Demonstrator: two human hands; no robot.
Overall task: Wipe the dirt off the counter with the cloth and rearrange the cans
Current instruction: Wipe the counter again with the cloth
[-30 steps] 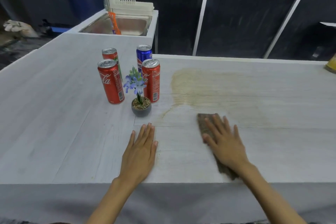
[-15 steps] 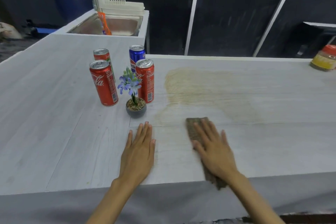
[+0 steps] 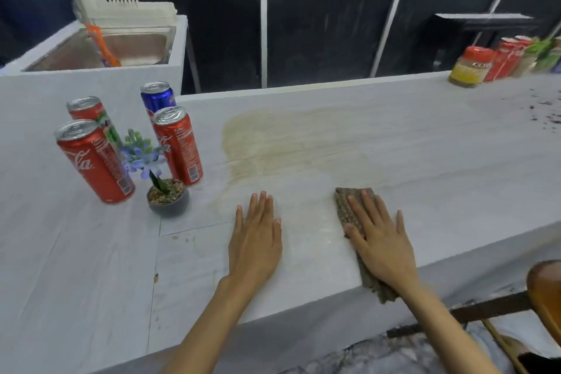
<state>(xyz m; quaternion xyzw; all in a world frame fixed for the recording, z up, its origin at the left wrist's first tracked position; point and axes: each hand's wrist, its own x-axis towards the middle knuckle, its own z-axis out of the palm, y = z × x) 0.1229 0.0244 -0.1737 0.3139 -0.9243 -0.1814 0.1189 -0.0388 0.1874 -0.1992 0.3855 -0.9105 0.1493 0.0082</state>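
The cloth (image 3: 347,206), a brown woven strip, lies on the pale table (image 3: 440,167) at about 4 o'clock from the view's centre. Its long axis runs from 11 o'clock to 5 o'clock, and its near end hangs over the table's front edge. The right hand (image 3: 379,249) lies flat on it, fingers straight and slightly spread toward 11 o'clock; its grip is fully open and it presses rather than clasps. The left hand (image 3: 256,246) rests palm-down on the bare table just to the cloth's 9 o'clock, grip open and holding nothing. A yellowish stain (image 3: 273,143) spreads at 12 o'clock from the hands. At 10 o'clock stand four upright cans. The front red can (image 3: 94,161) shows white Coca-Cola script. The right red can (image 3: 179,146) has small print and a barcode. Behind these stand a blue can (image 3: 158,97), its marking not readable, and a rear red can (image 3: 86,109). A small flower pot (image 3: 168,199) sits between the two front cans. The label of the red-lidded jar (image 3: 470,68) at 2 o'clock is blurred.
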